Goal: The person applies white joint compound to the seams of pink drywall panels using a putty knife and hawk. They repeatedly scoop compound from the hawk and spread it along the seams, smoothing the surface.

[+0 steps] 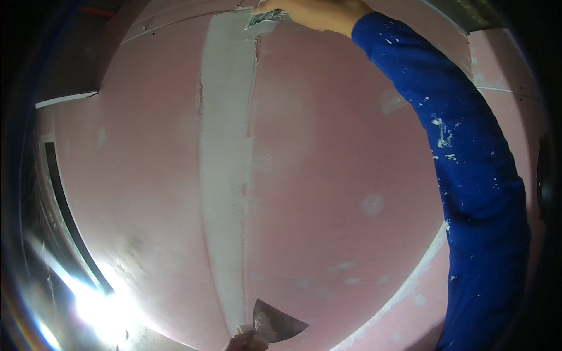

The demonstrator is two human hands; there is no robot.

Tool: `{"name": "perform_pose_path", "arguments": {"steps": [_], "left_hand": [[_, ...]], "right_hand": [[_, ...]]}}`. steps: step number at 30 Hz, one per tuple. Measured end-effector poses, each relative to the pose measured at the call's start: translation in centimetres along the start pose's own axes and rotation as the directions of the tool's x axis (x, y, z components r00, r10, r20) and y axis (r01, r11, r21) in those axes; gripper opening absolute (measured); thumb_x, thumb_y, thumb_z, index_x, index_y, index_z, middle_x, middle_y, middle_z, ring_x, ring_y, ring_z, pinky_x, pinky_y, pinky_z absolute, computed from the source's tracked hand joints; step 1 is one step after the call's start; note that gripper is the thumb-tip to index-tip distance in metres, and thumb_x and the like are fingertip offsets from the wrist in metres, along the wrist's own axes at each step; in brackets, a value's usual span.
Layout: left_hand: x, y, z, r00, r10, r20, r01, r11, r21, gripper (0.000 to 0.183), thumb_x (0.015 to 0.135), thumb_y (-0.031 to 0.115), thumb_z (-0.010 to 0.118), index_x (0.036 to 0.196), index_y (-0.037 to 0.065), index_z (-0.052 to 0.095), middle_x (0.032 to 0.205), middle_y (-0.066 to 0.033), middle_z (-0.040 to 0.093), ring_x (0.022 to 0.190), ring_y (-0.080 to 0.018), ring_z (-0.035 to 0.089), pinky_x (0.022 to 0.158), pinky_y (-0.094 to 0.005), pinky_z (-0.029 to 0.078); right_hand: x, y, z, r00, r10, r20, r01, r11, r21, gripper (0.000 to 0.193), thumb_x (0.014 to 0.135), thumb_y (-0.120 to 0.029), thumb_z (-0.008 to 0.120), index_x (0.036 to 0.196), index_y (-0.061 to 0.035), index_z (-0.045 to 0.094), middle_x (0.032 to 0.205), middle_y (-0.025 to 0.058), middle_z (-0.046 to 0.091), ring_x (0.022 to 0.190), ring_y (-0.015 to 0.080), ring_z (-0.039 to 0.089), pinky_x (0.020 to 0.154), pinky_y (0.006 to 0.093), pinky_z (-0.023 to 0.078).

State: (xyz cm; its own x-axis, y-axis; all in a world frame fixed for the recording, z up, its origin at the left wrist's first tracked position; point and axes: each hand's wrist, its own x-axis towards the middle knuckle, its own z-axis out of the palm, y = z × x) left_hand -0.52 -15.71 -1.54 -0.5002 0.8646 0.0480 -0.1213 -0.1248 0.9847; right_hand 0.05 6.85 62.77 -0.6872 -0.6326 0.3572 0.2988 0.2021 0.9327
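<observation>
My right arm, in a blue sleeve spattered with white, reaches up the pink plasterboard [328, 175]. At the top, my right hand [322, 13] is closed on a putty knife; its blade [263, 19], smeared with filler, lies against the upper end of a pale filled seam [225, 128]. The handle is hidden by the hand. Low in the view, my left hand [243, 341] grips a second putty knife [279, 322] with a wide, flared metal blade turned up and to the right. Only part of that hand shows, next to the seam's lower end.
A bright lamp [105, 310] glares at the lower left, near a dark slot [73, 216] along the board's edge. Another pale filled joint [404, 286] curves across the lower right. Dried filler spots [372, 205] dot the board.
</observation>
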Motion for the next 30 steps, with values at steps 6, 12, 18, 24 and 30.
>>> {"name": "perform_pose_path", "arguments": {"steps": [6,12,18,24,30], "left_hand": [[1.0,1.9,1.0,0.979,-0.200,0.027,0.192,0.964,0.186,0.058,0.091,0.017,0.073,0.142,0.001,0.051,0.095,-0.0089,0.070,0.060,-0.0128,0.064,0.046,-0.0256,0.050],[2.6,3.0,0.1,0.968,-0.248,0.047,0.230,0.944,0.237,0.058,0.092,0.021,0.073,0.141,0.000,0.052,0.091,-0.0077,0.070,0.058,-0.0117,0.063,0.045,-0.0253,0.049],[3.9,1.7,-1.1,0.968,-0.236,0.090,0.211,0.950,0.229,0.056,0.092,0.020,0.072,0.141,0.001,0.052,0.080,-0.0058,0.069,0.054,-0.0105,0.061,0.045,-0.0249,0.048],[3.9,3.6,0.1,0.964,-0.258,0.057,0.225,0.914,0.338,0.059,0.092,0.022,0.072,0.142,0.000,0.051,0.074,-0.0057,0.068,0.055,-0.0115,0.062,0.046,-0.0253,0.048],[4.9,7.5,3.0,0.966,-0.234,0.112,0.171,0.899,0.403,0.063,0.092,0.025,0.073,0.143,-0.002,0.049,0.076,-0.0067,0.068,0.055,-0.0120,0.062,0.046,-0.0266,0.048]], "right_hand": [[-2.4,0.1,0.5,0.998,0.052,0.036,-0.052,0.999,0.010,0.034,0.088,-0.003,0.059,0.109,-0.0219,0.077,0.114,-0.0006,0.072,0.117,0.0229,0.058,0.107,0.0462,0.037],[-10.4,3.3,-0.7,0.990,0.137,0.018,-0.138,0.989,0.057,0.045,0.084,0.005,0.059,0.119,-0.0188,0.074,0.129,0.0032,0.067,0.130,0.0277,0.051,0.110,0.0476,0.036],[-21.1,4.6,-3.6,0.940,0.331,0.076,-0.330,0.944,-0.028,0.051,0.083,0.007,0.061,0.126,-0.0178,0.071,0.137,0.0048,0.063,0.140,0.0298,0.044,0.114,0.0480,0.033],[-26.6,2.3,-5.8,0.917,0.392,-0.070,-0.397,0.892,-0.214,0.041,0.085,0.002,0.060,0.123,-0.0111,0.069,0.124,0.0089,0.068,0.121,0.0299,0.058,0.103,0.0443,0.045],[-27.5,-10.8,-13.6,0.685,0.727,-0.049,-0.711,0.682,0.170,0.051,0.082,0.017,0.051,0.127,-0.0044,0.062,0.125,0.0164,0.065,0.119,0.0372,0.060,0.104,0.0424,0.046]]}}
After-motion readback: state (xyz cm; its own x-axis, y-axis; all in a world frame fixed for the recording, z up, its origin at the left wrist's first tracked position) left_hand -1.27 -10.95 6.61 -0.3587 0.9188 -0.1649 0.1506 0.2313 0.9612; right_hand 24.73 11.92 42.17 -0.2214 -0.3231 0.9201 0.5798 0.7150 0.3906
